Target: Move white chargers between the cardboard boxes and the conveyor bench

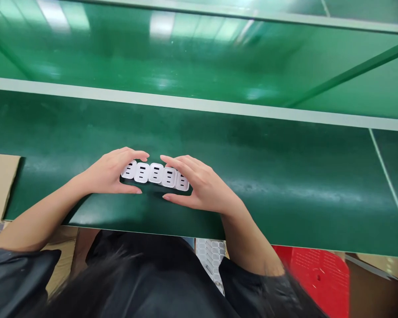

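Several white charger blocks [155, 173] stand side by side in one slightly bent row, their dark port slots facing up. My left hand [114, 170] is curved around the left end of the row, its thumb on the near side and its fingers on the far side. Around the right end curls my right hand [195, 183], its fingers partly covering the last blocks. The row sits pressed between both hands, with thumb tips and fingertips a little apart from the middle blocks. Whether the row touches the table beneath cannot be told.
Under the hands is a green tabletop [285, 185]. A pale raised strip [199, 104] runs along its far side, with another green surface beyond. Cardboard [1, 185] lies at the left. Below the near edge are a red plastic stool [318, 278] and white trays [212, 254].
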Demonstrator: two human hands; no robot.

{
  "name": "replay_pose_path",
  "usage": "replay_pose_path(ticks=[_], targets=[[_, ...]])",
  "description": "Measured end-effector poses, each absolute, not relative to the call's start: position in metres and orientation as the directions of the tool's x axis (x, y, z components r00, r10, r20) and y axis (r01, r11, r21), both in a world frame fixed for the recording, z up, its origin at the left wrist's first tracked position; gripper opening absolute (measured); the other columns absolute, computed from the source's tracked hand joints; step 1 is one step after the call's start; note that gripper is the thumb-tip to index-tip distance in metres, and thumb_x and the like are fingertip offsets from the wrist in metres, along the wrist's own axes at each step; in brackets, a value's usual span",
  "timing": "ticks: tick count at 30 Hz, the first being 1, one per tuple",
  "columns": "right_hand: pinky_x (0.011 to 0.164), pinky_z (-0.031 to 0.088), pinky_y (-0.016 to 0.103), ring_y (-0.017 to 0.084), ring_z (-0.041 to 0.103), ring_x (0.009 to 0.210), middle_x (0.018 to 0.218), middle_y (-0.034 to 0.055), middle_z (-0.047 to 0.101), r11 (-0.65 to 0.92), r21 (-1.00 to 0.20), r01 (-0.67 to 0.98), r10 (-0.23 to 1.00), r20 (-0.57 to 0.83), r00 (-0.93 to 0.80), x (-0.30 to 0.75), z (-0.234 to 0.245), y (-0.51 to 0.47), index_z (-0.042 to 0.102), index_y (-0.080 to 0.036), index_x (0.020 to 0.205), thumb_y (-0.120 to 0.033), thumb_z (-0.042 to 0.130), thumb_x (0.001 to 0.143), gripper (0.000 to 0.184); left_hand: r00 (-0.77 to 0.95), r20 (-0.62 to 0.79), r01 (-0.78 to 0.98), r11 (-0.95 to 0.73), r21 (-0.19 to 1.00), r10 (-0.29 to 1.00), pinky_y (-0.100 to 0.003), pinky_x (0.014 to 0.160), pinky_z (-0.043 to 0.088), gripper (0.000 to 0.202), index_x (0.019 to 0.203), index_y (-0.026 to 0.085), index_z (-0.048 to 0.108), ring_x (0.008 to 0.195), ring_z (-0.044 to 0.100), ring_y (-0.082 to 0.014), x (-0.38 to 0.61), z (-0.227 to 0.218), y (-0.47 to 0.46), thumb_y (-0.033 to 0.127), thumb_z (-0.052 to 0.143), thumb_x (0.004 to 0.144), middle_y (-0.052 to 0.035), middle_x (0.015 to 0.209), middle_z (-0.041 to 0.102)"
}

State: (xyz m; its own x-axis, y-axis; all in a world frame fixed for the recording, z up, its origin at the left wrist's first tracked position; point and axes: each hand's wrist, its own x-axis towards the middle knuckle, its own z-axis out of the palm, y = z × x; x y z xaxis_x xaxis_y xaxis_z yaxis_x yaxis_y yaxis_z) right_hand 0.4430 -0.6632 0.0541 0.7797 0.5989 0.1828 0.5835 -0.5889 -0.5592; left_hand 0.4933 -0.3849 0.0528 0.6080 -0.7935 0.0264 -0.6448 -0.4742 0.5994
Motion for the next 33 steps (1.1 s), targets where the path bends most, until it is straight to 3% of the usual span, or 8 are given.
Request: replay_pose_path(ticks=[4, 7, 11, 14, 21, 25, 28, 33], targets=[[0.084, 0.053, 0.042, 0.025, 0.063, 0.093, 0.106, 0.0066, 0.066, -0.567, -0.601, 0.563, 0.521, 0.268, 0.81, 0.441, 0.053, -0.663, 0.037, -0.029, 0.146, -0.036, 0.059, 0.09, 0.061, 0.617, 0.019, -0.634, -0.483, 0.604, -0.787, -0.032, 0.089, 0.046, 0.067, 0.133, 0.023, 0.042, 0.108, 0.059, -0.0219, 0.493, 0.053, -0.385, 0.054, 0.07, 0.081, -0.0067, 0.126, 0.061], [0.084, 0.055, 0.043, 0.025, 0.065, 0.097, 0.113, 0.008, 0.065, -0.549, -0.683, 0.482, 0.322, 0.359, 0.876, 0.445, 0.053, -0.674, 0.035, -0.029, 0.146, -0.044, 0.058, 0.09, 0.063, 0.63, 0.01, -0.614, -0.49, 0.619, -0.777, -0.032, 0.089, 0.047, 0.067, 0.133, 0.023, 0.042, 0.107, 0.06, -0.0224, 0.494, 0.054, -0.384, 0.055, 0.069, 0.08, -0.0075, 0.125, 0.061], [0.082, 0.056, 0.043, 0.026, 0.064, 0.099, 0.116, 0.0093, 0.064, -0.625, -0.685, 0.374, 0.064, 0.433, 0.899, 0.456, 0.049, -0.691, 0.041, -0.03, 0.142, -0.048, 0.06, 0.089, 0.059, 0.634, 0.041, -0.62, -0.475, 0.624, -0.772, -0.031, 0.087, 0.047, 0.062, 0.13, 0.023, 0.044, 0.104, 0.061, -0.0206, 0.495, 0.057, -0.382, 0.052, 0.07, 0.081, -0.0066, 0.124, 0.062], [0.08, 0.057, 0.042, 0.025, 0.064, 0.098, 0.114, 0.0084, 0.065, -0.656, -0.657, 0.371, 0.067, 0.438, 0.896, 0.46, 0.047, -0.692, 0.045, -0.03, 0.14, -0.045, 0.064, 0.087, 0.058, 0.635, 0.097, -0.642, -0.453, 0.619, -0.766, -0.03, 0.088, 0.046, 0.059, 0.128, 0.022, 0.045, 0.104, 0.06, -0.0198, 0.494, 0.058, -0.382, 0.049, 0.07, 0.082, -0.0064, 0.122, 0.062], [0.088, 0.055, 0.046, 0.027, 0.061, 0.105, 0.12, 0.0096, 0.064, -0.68, -0.561, 0.473, 0.246, 0.433, 0.867, 0.451, 0.047, -0.662, 0.048, -0.028, 0.138, -0.035, 0.061, 0.09, 0.05, 0.627, 0.095, -0.644, -0.445, 0.623, -0.773, -0.032, 0.085, 0.047, 0.062, 0.132, 0.023, 0.041, 0.102, 0.06, -0.0201, 0.492, 0.055, -0.383, 0.047, 0.069, 0.082, -0.0057, 0.118, 0.063], [0.083, 0.056, 0.042, 0.025, 0.062, 0.102, 0.117, 0.0087, 0.065, -0.687, -0.59, 0.424, 0.192, 0.416, 0.889, 0.456, 0.041, -0.661, 0.052, -0.026, 0.133, -0.034, 0.06, 0.09, 0.044, 0.663, 0.131, -0.611, -0.432, 0.664, -0.737, -0.032, 0.091, 0.047, 0.053, 0.131, 0.023, 0.042, 0.103, 0.06, -0.0188, 0.491, 0.056, -0.385, 0.035, 0.065, 0.085, -0.0054, 0.115, 0.063], [0.079, 0.057, 0.039, 0.024, 0.062, 0.101, 0.117, 0.0077, 0.065, -0.663, -0.654, 0.364, 0.123, 0.384, 0.915, 0.463, 0.037, -0.669, 0.053, -0.026, 0.132, -0.036, 0.061, 0.088, 0.045, 0.707, 0.189, -0.544, -0.352, 0.762, -0.682, -0.035, 0.096, 0.048, 0.058, 0.132, 0.023, 0.041, 0.106, 0.06, -0.0188, 0.491, 0.056, -0.385, 0.031, 0.069, 0.082, -0.006, 0.114, 0.062], [0.081, 0.057, 0.041, 0.025, 0.06, 0.105, 0.123, 0.0068, 0.063, -0.64, -0.709, 0.296, 0.092, 0.312, 0.945, 0.469, 0.031, -0.677, 0.051, -0.027, 0.135, -0.043, 0.061, 0.086, 0.052, 0.792, 0.27, -0.406, -0.141, 0.903, -0.547, -0.032, 0.085, 0.052, 0.065, 0.13, 0.03, 0.043, 0.106, 0.058, -0.0181, 0.503, 0.06, -0.383, 0.03, 0.077, 0.076, -0.0019, 0.11, 0.061]])
